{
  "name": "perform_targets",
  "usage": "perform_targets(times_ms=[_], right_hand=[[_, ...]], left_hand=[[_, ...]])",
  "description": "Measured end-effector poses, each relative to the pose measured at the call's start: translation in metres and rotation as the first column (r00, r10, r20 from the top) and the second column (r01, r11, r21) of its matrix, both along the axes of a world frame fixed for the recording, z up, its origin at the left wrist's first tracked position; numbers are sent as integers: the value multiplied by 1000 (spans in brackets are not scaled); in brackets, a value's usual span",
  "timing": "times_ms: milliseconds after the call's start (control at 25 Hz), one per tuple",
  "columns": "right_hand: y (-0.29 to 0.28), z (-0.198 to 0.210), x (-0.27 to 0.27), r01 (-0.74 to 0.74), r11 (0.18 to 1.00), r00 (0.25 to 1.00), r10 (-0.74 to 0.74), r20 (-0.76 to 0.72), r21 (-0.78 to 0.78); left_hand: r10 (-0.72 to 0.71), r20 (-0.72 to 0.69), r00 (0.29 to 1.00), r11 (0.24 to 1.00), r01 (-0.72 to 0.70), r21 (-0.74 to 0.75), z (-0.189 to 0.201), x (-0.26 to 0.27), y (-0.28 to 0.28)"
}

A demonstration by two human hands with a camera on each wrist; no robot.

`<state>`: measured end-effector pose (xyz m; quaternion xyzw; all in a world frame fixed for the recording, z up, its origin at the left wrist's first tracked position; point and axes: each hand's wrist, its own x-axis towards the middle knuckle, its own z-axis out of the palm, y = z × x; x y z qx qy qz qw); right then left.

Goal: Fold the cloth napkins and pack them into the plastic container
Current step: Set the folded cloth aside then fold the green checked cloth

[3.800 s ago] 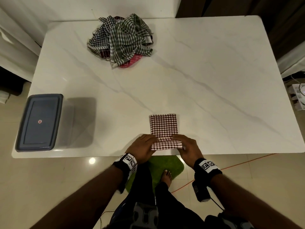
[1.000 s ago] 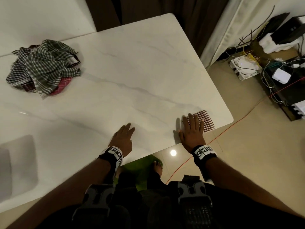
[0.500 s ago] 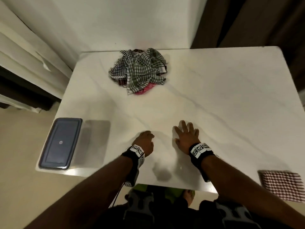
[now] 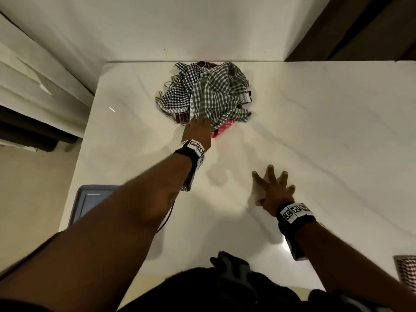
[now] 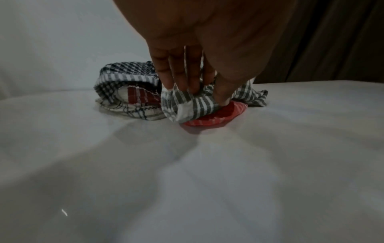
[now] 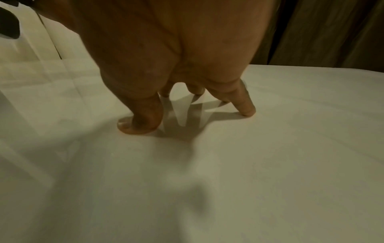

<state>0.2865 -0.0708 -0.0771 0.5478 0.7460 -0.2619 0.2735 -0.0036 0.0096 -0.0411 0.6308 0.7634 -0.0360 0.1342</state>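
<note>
**Left hand at the napkin heap, right hand braced flat**

The left arm stretches far forward across the white marble surface (image 4: 315, 136), and the left hand (image 4: 199, 131) reaches into the near edge of the heap of crumpled napkins (image 4: 209, 93) at the far side. In the left wrist view the fingers (image 5: 176, 72) point down and pinch a fold of the green-checked napkin (image 5: 197, 102) against the thumb; a red napkin (image 5: 218, 115) lies beneath it and a dark-checked one (image 5: 124, 74) sits just to the left.

The right hand (image 4: 273, 191) is set down nearer the body, fingers spread wide and straight, holding nothing. The right wrist view shows its thumb (image 6: 139, 125) and fingertips planted on the surface with the palm raised.

A folded red-checked napkin (image 4: 407, 273) lies at the near right corner, well apart from both hands. The plastic container (image 4: 90, 199), its blue-grey lid on, stands at the near left edge, partly hidden by the left forearm.
</note>
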Motion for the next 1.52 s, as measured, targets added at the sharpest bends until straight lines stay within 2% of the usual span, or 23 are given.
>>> perform_targets(times_ms=[80,120,280,360,520,600,640,680,760,840,880,960,1040,1120,1200,1320,1400,1520], right_hand=[[0,-1,0,19,1000,1000,-19,-3,-8],[0,-1,0,31,999,999,-31,-8,-17],[0,-1,0,41,999,999,-41,-17,-35],[1,2,0,50,998,998,-51,-32,-38],[2,13,4,54,997,997,-56,-61,-48],[12,31,6,133,991,974,-135,-184,-24],[16,51,5,211,977,933,-190,-305,37],[25,70,4,307,944,860,-221,-460,120],[38,123,-1,453,859,654,-138,-743,240],[39,176,-2,499,829,465,-9,-885,253],[34,198,1,498,824,442,27,-897,270],[22,225,13,502,798,472,69,-879,333],[0,234,42,476,787,531,99,-841,393],[-19,231,78,389,814,606,127,-785,432],[-33,226,112,347,850,638,95,-764,396],[-43,225,148,355,834,682,77,-727,421],[-39,234,157,361,809,675,117,-729,464],[-22,269,153,397,773,586,202,-785,495]], left_hand=[[-74,-77,994,996,71,-49,-5,-5,14],[-54,-53,997,998,52,-31,-6,-8,17],[43,186,982,989,-67,129,11,-9,20],[-42,283,958,974,-23,225,42,0,21],[-263,307,915,927,151,344,127,34,14],[-369,306,878,874,216,435,176,51,4],[-430,287,856,832,252,495,201,60,-6],[-480,257,838,795,292,531,223,68,-16],[-551,195,811,751,380,541,260,86,-33],[-581,131,803,734,449,509,281,106,-51],[-579,114,808,734,455,505,287,115,-60],[-535,98,839,749,418,514,293,122,-74],[-459,47,887,768,370,523,298,122,-93],[-370,4,929,804,318,502,299,111,-112],[-287,-4,958,837,253,486,293,97,-133],[-193,-15,981,866,177,467,289,82,-164],[-108,52,993,854,65,517,295,69,-175],[-20,178,984,823,-85,561,302,60,-172]])
